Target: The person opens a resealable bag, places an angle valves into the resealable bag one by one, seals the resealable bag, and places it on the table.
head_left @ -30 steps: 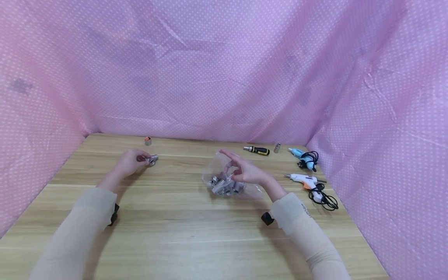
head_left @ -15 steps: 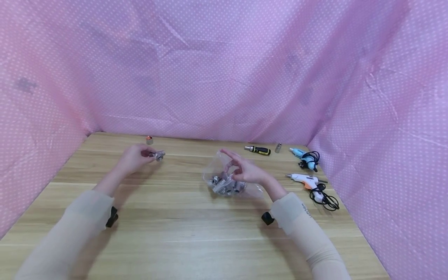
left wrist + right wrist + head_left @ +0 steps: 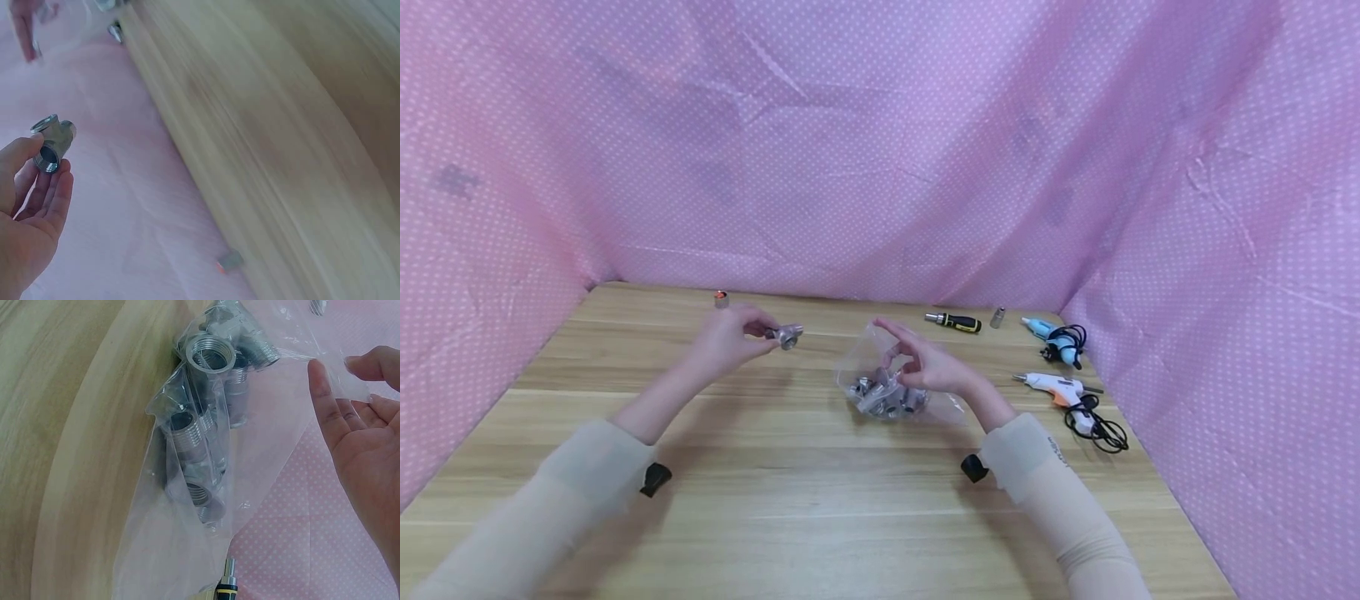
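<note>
My left hand (image 3: 730, 340) grips a silvery metal pipe tee (image 3: 55, 145) between thumb and fingers, raised over the left half of the table. Two of the tee's round openings show in the left wrist view. To the right, my right hand (image 3: 925, 364) pinches the upper edge of a clear plastic bag (image 3: 857, 360), index finger stretched out. Several threaded metal pipe fittings (image 3: 209, 357) lie inside the bag, partly veiled by its folds. A gap separates the tee from the bag.
A short metal piece with an orange top (image 3: 721, 299) stands at the back left. Toward the back right lie a black-and-yellow screwdriver (image 3: 961, 323) and a small metal fitting (image 3: 997, 317). A blue glue gun (image 3: 1058, 342) and a white one (image 3: 1058, 387), with black cords, lie along the right edge.
My left hand has lifted the pipe tee from the left side and carried it rightward toward the bag. The right hand and bag stay almost still.
</note>
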`<act>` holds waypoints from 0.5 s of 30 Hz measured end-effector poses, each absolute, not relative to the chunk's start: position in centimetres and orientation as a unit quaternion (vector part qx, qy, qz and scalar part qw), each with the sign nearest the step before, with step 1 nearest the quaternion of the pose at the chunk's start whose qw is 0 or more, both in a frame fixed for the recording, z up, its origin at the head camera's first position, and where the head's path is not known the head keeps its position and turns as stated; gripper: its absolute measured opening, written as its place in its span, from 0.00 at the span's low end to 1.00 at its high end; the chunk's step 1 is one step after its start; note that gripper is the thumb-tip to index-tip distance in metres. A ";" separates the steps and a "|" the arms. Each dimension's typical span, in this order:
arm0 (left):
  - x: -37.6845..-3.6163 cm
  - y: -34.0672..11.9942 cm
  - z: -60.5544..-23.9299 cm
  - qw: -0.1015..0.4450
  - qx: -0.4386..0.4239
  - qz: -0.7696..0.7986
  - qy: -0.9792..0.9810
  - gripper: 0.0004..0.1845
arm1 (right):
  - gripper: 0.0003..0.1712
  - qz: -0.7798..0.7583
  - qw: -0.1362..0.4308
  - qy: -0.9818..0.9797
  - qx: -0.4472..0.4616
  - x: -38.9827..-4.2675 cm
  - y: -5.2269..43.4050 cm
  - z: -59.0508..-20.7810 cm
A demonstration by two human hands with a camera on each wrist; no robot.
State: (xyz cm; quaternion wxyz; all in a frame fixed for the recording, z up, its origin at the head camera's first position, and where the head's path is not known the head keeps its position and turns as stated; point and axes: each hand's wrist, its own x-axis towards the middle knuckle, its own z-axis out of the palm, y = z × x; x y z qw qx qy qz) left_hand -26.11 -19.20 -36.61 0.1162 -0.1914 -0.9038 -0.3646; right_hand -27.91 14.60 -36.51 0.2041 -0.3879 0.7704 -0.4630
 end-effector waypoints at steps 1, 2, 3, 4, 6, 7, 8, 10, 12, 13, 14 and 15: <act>-25.9 -18.7 -36.5 0.118 -0.198 -0.367 -0.901 0.11 | 0.56 -0.463 0.204 0.770 -0.388 -27.9 14.6 -36.5; -25.8 -18.2 -36.5 0.121 -0.205 -0.368 -0.899 0.11 | 0.56 -0.463 0.204 0.770 -0.388 -27.9 14.6 -36.5; -25.6 -17.7 -36.4 0.121 -0.212 -0.368 -0.897 0.11 | 0.56 -0.462 0.204 0.771 -0.388 -27.9 14.6 -36.5; -25.5 -17.2 -36.4 0.123 -0.222 -0.369 -0.894 0.11 | 0.55 -0.462 0.203 0.771 -0.388 -27.9 14.6 -36.5; -25.4 -16.3 -36.4 0.124 -0.239 -0.376 -0.887 0.11 | 0.55 -0.460 0.202 0.772 -0.389 -27.9 14.6 -36.4; -25.4 -15.8 -36.5 0.126 -0.247 -0.378 -0.884 0.11 | 0.55 -0.458 0.202 0.773 -0.389 -27.8 14.6 -36.4; -25.4 -15.3 -36.7 0.128 -0.256 -0.379 -0.880 0.11 | 0.55 -0.457 0.201 0.774 -0.389 -27.8 14.6 -36.3; -25.5 -14.4 -37.1 0.129 -0.273 -0.389 -0.870 0.11 | 0.55 -0.454 0.199 0.777 -0.388 -27.8 14.6 -36.2; -25.6 -13.4 -37.6 0.132 -0.288 -0.394 -0.863 0.10 | 0.55 -0.450 0.198 0.780 -0.387 -27.7 14.5 -36.1; -25.6 -12.9 -37.9 0.132 -0.295 -0.395 -0.860 0.10 | 0.55 -0.449 0.196 0.782 -0.386 -27.7 14.6 -36.1; -25.7 -12.5 -38.1 0.132 -0.301 -0.393 -0.859 0.10 | 0.55 -0.448 0.195 0.782 -0.386 -27.7 14.6 -36.1; -25.7 -12.0 -38.3 0.130 -0.306 -0.391 -0.858 0.10 | 0.55 -0.448 0.195 0.782 -0.386 -27.7 14.5 -36.1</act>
